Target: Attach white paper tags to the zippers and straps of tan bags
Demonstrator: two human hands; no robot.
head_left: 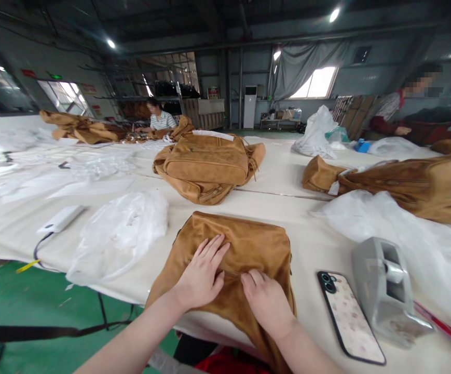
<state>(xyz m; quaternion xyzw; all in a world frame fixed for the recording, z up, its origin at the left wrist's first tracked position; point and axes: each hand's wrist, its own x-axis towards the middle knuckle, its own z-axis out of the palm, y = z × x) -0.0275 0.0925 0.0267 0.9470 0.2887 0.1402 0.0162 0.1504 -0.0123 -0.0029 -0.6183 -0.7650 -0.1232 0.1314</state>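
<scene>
While pinned flat at the near edge of the table (306, 259), tan bag (248, 244) beneath both hands: left hand (201, 275) open, palm down, likely smoothing the cloth; right hand (268, 301) bent-fingered at a crease, grip indiscernible.

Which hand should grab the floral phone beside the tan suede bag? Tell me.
Right hand, likely: it rests on the tan suede bag nearest the floral phone; left hand lies farther.

Left grip (200, 278): a bare hand, nails kept short.
Right grip (268, 301): a bare hand, wrist left uncovered.
Forearms (132, 337): shown unsleeved as far as the frame edge.
Clothing: a red garment (229, 364) is glimpsed between the arms, with a dark patch (192, 350) and a grey piece (161, 361) beside it.
</scene>
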